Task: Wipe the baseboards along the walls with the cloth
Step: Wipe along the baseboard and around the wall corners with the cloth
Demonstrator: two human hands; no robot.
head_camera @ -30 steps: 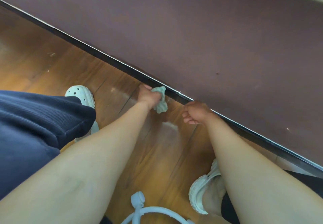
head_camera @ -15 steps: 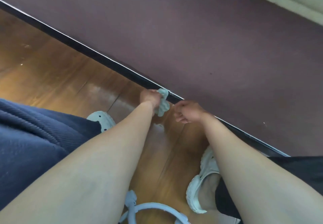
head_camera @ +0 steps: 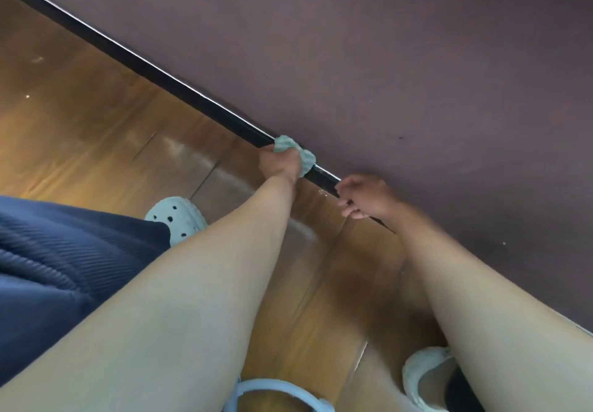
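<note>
Left hand (head_camera: 278,167) is gripping the bunched cloth (head_camera: 290,147), fingers curled round it, and pressing it onto the baseboard (head_camera: 160,72) top edge, likely to cover lip and face together. Right hand (head_camera: 365,196), at the cloth's four o'clock, is hovering beside the baseboard; it is blurred, apparently loose-fingered and empty.

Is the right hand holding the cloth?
No, the left hand grips the cloth against the baseboard, while the right hand holds nothing.
</note>
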